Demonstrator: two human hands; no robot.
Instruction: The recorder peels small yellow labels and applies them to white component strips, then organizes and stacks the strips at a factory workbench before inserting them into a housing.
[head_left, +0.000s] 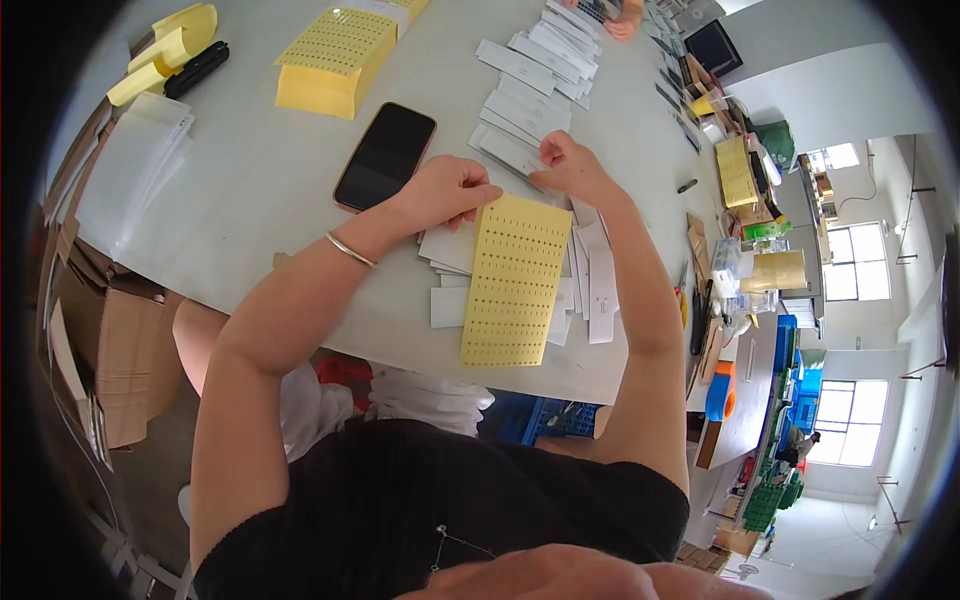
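Yellow perforated sheet (513, 280) lies centre frame near table edge, over loose white cards (450, 247). L hand (452, 190) rests curled on sheet's top left corner, fingers bent; grip unclear. R hand (570, 165) just above sheet, fingers pinched on a white strip (512, 152). Black phone (385, 157) left of hands. Yellow sheet stack (330, 60) at top, w/ rows of white strips (545, 55) upper centre.

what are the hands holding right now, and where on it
The left hand rests on the top edge of the yellow sticker sheet. The right hand pinches the near end of a white card. The exact grip is unclear.
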